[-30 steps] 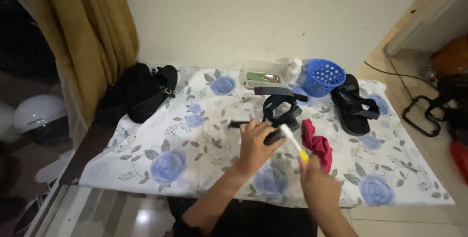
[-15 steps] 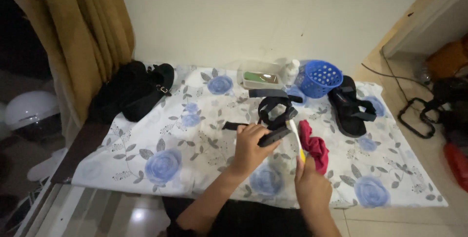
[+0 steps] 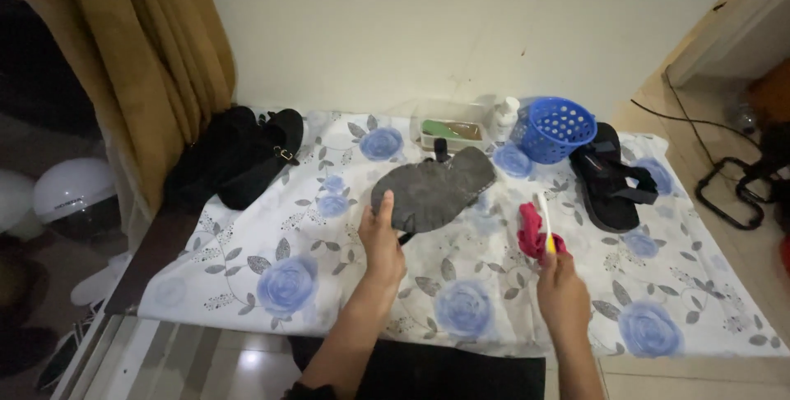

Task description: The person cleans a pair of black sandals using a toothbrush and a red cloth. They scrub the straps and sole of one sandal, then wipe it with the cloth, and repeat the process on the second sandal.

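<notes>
Sandal [image 3: 434,187], dark and turned sole up, sits tipped on the flowered cloth [image 3: 288,285] near the middle. One more black sandal [image 3: 607,178] lies flat to the right, next to a blue basket [image 3: 554,128]. The left hand [image 3: 381,239] grips the sole's edge. The right hand [image 3: 561,285] is closed around a toothbrush [image 3: 545,220], just beside a red rag [image 3: 530,231].

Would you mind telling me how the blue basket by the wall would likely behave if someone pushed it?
The blue basket looks like thin perforated plastic, so it is probably light and would slide easily on the floral cloth. It lies tilted with its opening toward the camera, so a nudge might roll or rock it. It seems close to the white bottle, which it could knock over.
</notes>
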